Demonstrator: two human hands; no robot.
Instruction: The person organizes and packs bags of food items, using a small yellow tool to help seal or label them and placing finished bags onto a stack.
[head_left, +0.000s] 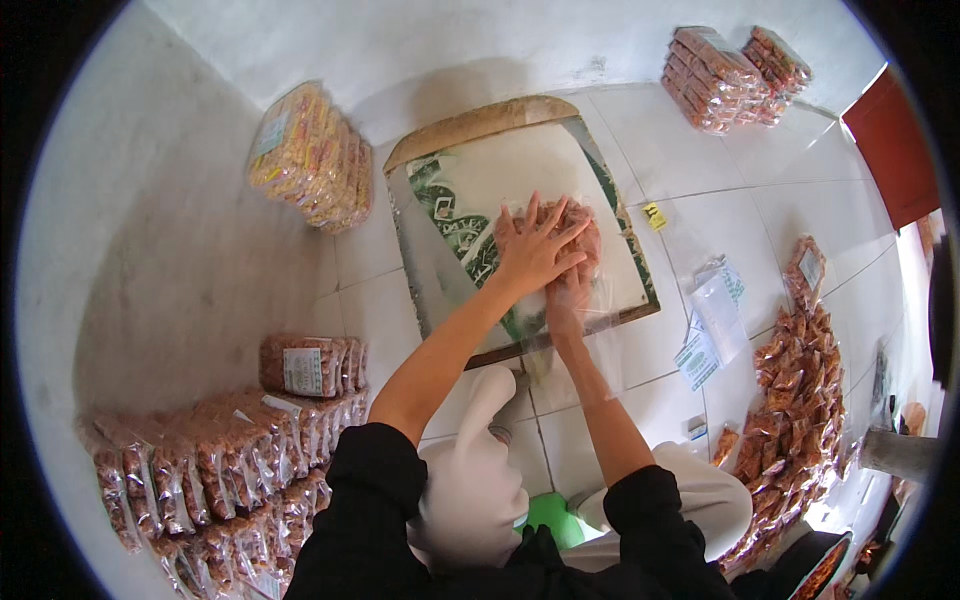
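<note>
A clear plastic bag of reddish-brown food (588, 223) lies on a low board (525, 161) with a pale top and green printed parts. My left hand (531, 251) rests palm down on the bag, its fingers spread. My right hand (571, 289) reaches inside the bag's clear plastic, which surrounds the wrist; its fingers are partly hidden under my left hand and the food, so their pose cannot be made out.
Packed bags (217, 450) stand in rows at lower left, with yellowish packs (315, 161) by the wall. More stacked packs (712, 75) are at upper right. Empty plastic bags (720, 315), labels (699, 360) and a heap of small filled bags (791, 397) lie right on the tiles.
</note>
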